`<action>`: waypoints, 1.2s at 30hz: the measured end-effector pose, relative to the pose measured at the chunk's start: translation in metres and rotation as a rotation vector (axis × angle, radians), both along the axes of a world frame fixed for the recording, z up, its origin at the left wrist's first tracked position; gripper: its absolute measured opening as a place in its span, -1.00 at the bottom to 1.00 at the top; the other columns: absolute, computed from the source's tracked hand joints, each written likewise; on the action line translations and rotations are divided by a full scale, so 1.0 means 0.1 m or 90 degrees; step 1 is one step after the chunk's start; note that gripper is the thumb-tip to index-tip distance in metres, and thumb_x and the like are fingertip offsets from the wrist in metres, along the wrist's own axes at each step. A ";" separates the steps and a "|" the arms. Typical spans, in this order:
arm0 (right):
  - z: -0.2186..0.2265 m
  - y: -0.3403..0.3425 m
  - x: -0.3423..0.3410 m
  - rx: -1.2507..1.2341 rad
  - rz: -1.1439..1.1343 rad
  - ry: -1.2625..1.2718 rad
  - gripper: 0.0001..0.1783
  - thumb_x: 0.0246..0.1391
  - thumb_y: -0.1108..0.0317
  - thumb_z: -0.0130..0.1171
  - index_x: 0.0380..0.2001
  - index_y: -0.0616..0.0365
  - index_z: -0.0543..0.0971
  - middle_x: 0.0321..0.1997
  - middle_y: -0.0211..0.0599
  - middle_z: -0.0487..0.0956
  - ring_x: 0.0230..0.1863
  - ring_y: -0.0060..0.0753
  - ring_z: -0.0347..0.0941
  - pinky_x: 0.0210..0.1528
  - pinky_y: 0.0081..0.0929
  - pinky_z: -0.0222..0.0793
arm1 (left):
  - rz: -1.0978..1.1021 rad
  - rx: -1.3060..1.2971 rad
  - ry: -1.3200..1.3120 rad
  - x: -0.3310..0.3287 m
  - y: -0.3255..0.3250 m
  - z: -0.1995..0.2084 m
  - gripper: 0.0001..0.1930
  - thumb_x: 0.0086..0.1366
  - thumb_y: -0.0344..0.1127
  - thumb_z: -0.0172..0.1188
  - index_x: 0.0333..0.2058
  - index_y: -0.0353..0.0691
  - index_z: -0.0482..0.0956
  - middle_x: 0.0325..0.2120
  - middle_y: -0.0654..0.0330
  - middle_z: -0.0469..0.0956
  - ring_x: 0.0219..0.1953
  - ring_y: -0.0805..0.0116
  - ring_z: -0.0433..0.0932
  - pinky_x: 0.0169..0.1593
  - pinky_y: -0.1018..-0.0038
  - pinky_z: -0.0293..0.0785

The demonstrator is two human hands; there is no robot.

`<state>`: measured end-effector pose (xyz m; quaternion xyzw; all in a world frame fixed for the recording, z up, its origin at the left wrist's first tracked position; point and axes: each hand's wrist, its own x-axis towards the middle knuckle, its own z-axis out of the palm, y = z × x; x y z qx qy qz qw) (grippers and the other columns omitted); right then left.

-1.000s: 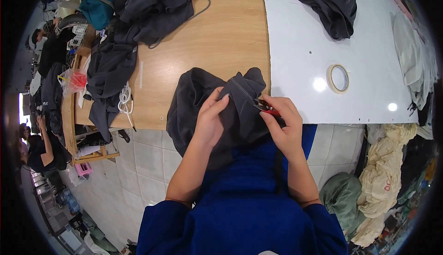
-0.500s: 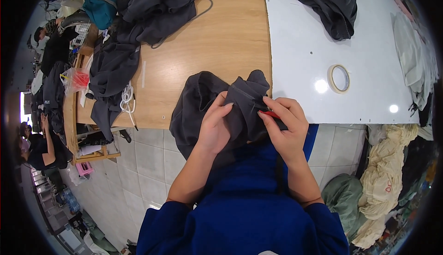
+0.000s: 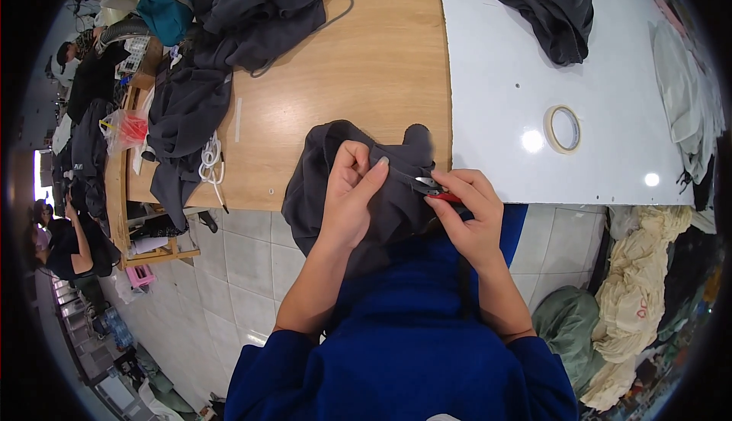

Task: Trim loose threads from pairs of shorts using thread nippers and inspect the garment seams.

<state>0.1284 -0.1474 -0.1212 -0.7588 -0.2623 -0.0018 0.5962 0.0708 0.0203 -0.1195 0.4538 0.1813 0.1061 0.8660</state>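
A dark grey garment [image 3: 320,169] lies bunched at the front edge of the wooden table, part of it hanging over. My left hand [image 3: 353,196] pinches a fold of its cloth between thumb and fingers. In my right hand [image 3: 471,211] is a pair of red-handled thread snips [image 3: 441,192], gripped between thumb and fingers. Their metal blades point left and lie against the cloth, close to the left fingertips. Whether the blades have a thread between them is too small to make out.
The wooden tabletop [image 3: 374,47] meets a white tabletop [image 3: 503,131] on the right. On the white one are a tape roll [image 3: 563,130] and another dark garment [image 3: 545,9]. More dark garments [image 3: 259,17] and a white cord [image 3: 211,163] lie left. Cream cloth [image 3: 637,291] is heaped at right.
The snips have turned so their blades now show against the cloth. My left fingers have shifted their hold on the fold, and the garment's upper part has been folded over.
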 end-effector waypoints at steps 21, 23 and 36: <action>0.06 0.00 -0.04 -0.025 -0.043 -0.058 -0.61 -0.31 0.59 0.36 -0.26 0.14 0.64 -0.37 -0.29 0.50 -0.43 -0.44 0.42 -0.43 -0.62 0.35 | -0.060 0.083 -0.011 -0.08 -0.08 0.17 -0.61 0.16 -0.65 0.09 0.01 -0.38 0.42 -0.11 0.22 0.43 -0.06 0.51 0.43 0.04 0.62 0.32; 0.06 0.00 -0.03 -0.039 -0.054 -0.097 -0.60 -0.33 0.58 0.37 -0.28 0.11 0.65 -0.38 -0.32 0.50 -0.43 -0.43 0.40 -0.44 -0.61 0.33 | -0.060 0.086 -0.013 -0.07 -0.09 0.19 -0.60 0.16 -0.66 0.09 0.02 -0.38 0.42 -0.12 0.22 0.42 -0.05 0.50 0.43 0.04 0.62 0.32; 0.14 0.01 -0.01 -0.057 -0.062 -0.177 -0.60 -0.37 0.57 0.37 -0.29 0.09 0.66 -0.39 -0.38 0.51 -0.47 -0.44 0.36 -0.48 -0.59 0.27 | -0.052 0.138 -0.006 -0.05 -0.15 0.25 -0.55 0.15 -0.68 0.09 0.05 -0.38 0.40 -0.11 0.19 0.42 -0.06 0.50 0.43 0.05 0.63 0.30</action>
